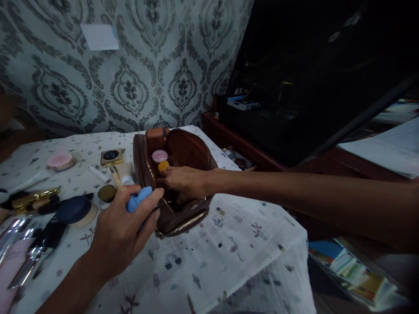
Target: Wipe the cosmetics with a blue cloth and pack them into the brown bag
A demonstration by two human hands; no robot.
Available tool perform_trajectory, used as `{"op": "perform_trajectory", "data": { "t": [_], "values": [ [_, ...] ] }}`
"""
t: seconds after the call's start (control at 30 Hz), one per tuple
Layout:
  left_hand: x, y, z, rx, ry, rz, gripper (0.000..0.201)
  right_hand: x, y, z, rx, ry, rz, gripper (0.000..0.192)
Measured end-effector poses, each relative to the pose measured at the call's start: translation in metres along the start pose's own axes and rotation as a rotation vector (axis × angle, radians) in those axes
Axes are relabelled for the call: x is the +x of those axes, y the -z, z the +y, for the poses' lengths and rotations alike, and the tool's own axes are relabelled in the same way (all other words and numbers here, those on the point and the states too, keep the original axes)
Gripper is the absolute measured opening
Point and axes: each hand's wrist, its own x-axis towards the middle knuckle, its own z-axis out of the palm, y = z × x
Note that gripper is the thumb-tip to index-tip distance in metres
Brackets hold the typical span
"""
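Note:
A brown zippered makeup bag (188,222) stands unzipped on the cloth, its tan lining showing. My right hand (185,181) reaches inside it, with fingers closed at a small yellow round-lidded jar (163,165); the lower fingers are partly hidden in the bag. Behind that jar, also in the bag, sits a pink round-lidded container (159,156). In front of the bag's left side, my left hand (126,222) is closed around a fluffy blue cloth (139,199), which pokes out between thumb and fingers.
Left on the patterned tablecloth (209,270) lie a dark-blue-lidded compact (75,210), a pink-lidded jar (61,161), a gold square compact (111,157), a white tube (99,173) and several brushes. A large black panel (310,78) leans at the right.

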Motion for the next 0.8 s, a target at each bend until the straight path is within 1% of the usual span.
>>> {"op": "perform_trajectory", "data": {
  "t": [0.1,0.2,0.27,0.3,0.4,0.47,0.57,0.67,0.73,0.8],
  "values": [
    [0.001,0.001,0.000,0.003,-0.006,0.006,0.029,-0.001,0.004,0.003,0.197,-0.097,0.031,0.041],
    [0.002,0.000,0.000,0.008,-0.017,0.024,0.028,0.004,0.009,0.010,0.467,-0.153,0.108,0.036],
    [0.002,0.000,-0.001,0.006,-0.018,0.021,0.027,0.010,0.014,0.015,0.585,-0.244,0.182,0.034],
    [0.002,0.000,-0.001,0.005,-0.018,0.014,0.028,0.014,0.016,0.018,0.603,-0.319,0.217,0.033],
    [0.000,-0.001,-0.001,0.001,-0.007,0.003,0.029,0.024,0.024,0.024,0.500,-0.552,0.269,0.033],
    [-0.001,0.000,-0.001,-0.005,0.004,-0.002,0.030,0.028,0.027,0.026,0.393,-0.641,0.259,0.037],
    [-0.001,0.000,0.000,-0.019,0.006,-0.007,0.030,0.031,0.029,0.024,0.284,-0.684,0.237,0.042],
    [-0.001,0.000,0.000,-0.024,0.005,0.001,0.031,0.030,0.027,0.020,0.232,-0.700,0.234,0.048],
    [-0.001,0.000,-0.001,-0.022,0.004,0.002,0.031,0.030,0.026,0.019,0.249,-0.695,0.229,0.052],
    [0.000,-0.001,-0.001,-0.022,0.002,0.008,0.030,0.030,0.026,0.020,0.307,-0.678,0.214,0.051]
  ]
}}
